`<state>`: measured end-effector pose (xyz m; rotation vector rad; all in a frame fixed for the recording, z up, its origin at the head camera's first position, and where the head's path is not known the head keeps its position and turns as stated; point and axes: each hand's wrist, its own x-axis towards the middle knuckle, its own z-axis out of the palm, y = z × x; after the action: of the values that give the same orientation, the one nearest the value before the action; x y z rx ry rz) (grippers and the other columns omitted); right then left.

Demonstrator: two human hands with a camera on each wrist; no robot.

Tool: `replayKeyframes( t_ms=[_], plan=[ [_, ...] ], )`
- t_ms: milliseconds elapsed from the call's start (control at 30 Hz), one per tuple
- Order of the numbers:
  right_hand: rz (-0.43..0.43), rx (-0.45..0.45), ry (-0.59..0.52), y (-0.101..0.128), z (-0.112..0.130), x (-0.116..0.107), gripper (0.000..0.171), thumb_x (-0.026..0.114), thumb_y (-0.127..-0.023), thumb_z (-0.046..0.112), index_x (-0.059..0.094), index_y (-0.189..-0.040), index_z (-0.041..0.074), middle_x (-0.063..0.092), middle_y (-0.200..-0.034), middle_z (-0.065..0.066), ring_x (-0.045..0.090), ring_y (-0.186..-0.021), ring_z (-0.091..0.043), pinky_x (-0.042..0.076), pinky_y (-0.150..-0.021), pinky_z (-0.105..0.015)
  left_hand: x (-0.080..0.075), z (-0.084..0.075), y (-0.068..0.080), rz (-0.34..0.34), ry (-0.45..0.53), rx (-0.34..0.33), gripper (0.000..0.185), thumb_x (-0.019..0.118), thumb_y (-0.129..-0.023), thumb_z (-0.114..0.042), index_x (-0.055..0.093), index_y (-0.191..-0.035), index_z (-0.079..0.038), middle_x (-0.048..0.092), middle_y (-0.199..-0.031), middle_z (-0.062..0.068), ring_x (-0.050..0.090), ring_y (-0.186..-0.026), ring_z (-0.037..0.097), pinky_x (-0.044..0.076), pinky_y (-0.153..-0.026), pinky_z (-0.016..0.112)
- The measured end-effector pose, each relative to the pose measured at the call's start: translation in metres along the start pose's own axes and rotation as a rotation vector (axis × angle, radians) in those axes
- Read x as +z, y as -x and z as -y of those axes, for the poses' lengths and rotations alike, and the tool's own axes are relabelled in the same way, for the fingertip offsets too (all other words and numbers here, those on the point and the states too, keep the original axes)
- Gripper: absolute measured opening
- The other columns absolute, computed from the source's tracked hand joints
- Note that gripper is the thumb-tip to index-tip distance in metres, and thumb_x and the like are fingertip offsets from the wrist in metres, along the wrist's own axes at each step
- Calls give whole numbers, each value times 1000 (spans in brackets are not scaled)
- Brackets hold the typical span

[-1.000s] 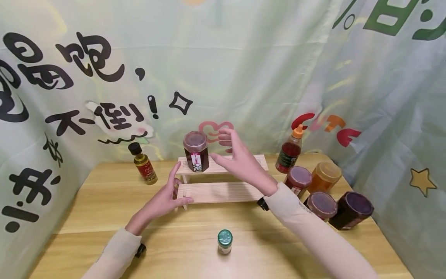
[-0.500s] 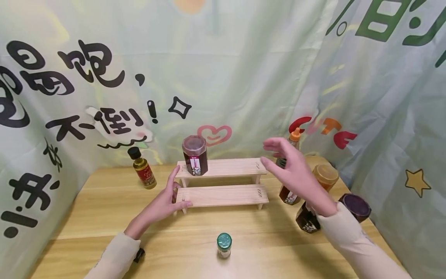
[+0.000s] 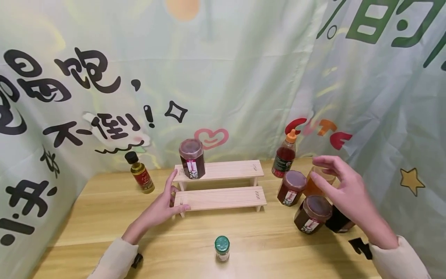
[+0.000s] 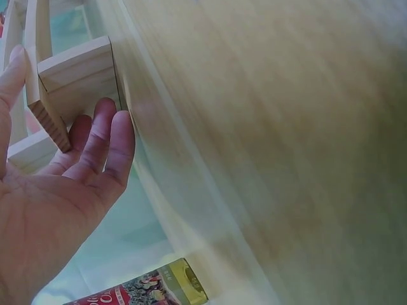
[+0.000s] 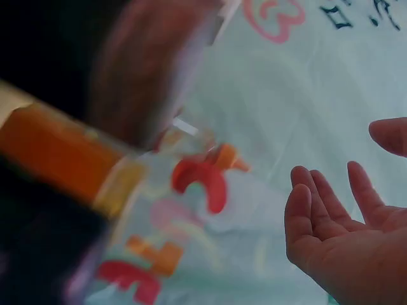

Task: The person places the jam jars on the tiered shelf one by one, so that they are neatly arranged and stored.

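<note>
One dark jar [image 3: 192, 158] set on the upper step of the wooden rack [image 3: 220, 197], far left end. Lower step bare. Left hand [image 3: 161, 207] steadying the rack's left end, fingers straight. Right hand [image 3: 345, 191] spread loose above the orange jar [image 3: 315, 185], seemingly not gripping. Four jars left at right.

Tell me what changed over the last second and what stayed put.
The right hand, open and holding nothing, swung from beside the dark jar on the wooden rack's upper step, rightward to hover over the amber jar in the cluster at the right. The left hand stayed resting on the rack's left end. Jars and bottles did not move.
</note>
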<state>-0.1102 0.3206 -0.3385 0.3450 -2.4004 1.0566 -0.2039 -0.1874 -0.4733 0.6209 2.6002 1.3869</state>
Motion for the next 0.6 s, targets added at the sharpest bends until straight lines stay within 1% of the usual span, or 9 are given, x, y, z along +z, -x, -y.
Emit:
replayKeyframes(
  t_ms=[100, 167, 267, 300, 367, 433, 500, 600],
  plan=[
    [-24, 26, 36, 15, -14, -11, 36, 80, -99, 2, 69, -133, 6, 68, -131, 2, 59, -114, 9, 41, -96, -6, 1, 1, 0, -6, 1, 7, 132, 92, -92, -31, -12, -174, -34, 63, -111, 11, 62, -81, 21, 55, -67, 35],
    [-33, 31, 42, 25, -23, -14, 38, 81, -97, 0, 69, -133, 4, 68, -131, 3, 58, -114, 9, 40, -96, -6, 0, 3, 2, -4, -5, 5, 133, 92, -92, -31, -13, -174, -35, 63, -111, 12, 62, -81, 22, 55, -67, 35],
    [-45, 29, 71, 41, -37, -21, 42, 83, -94, -1, 70, -134, 6, 67, -132, 5, 55, -119, 10, 37, -98, -5, 0, 5, 3, -4, -4, 4, 133, 92, -92, -31, -13, -174, -36, 63, -112, 12, 63, -81, 21, 55, -68, 35],
    [-47, 28, 80, 47, -41, -23, 43, 84, -93, -1, 70, -134, 7, 66, -133, 8, 53, -121, 10, 36, -99, -5, 0, 5, 3, -6, -6, 5, 132, 92, -92, -32, -12, -174, -37, 63, -112, 11, 63, -80, 21, 54, -67, 35],
    [-47, 30, 99, 56, -50, -27, 46, 85, -92, 0, 71, -135, 10, 65, -134, 9, 50, -124, 11, 33, -101, -4, 0, 5, 3, -8, -7, 6, 132, 92, -93, -32, -12, -174, -37, 63, -111, 11, 62, -80, 21, 54, -67, 35],
    [-42, 39, 117, 65, -58, -31, 49, 86, -92, 2, 70, -137, 12, 63, -136, 13, 47, -126, 12, 31, -101, -4, 0, 5, 2, -10, -3, 8, 132, 92, -92, -32, -11, -174, -37, 63, -111, 10, 62, -80, 21, 54, -67, 35],
    [-33, 48, 133, 72, -65, -34, 51, 87, -91, 3, 69, -139, 12, 60, -137, 17, 46, -126, 12, 30, -99, -4, 1, 5, 2, -10, -2, 9, 132, 92, -92, -32, -11, -174, -37, 63, -110, 10, 62, -80, 22, 54, -66, 34],
    [-19, 72, 155, 82, -75, -37, 55, 87, -92, 6, 66, -143, 9, 57, -137, 17, 46, -124, 11, 29, -96, -4, 2, 4, 0, -11, 2, 11, 132, 92, -92, -33, -11, -174, -37, 63, -109, 9, 60, -78, 22, 53, -65, 34]
  ],
)
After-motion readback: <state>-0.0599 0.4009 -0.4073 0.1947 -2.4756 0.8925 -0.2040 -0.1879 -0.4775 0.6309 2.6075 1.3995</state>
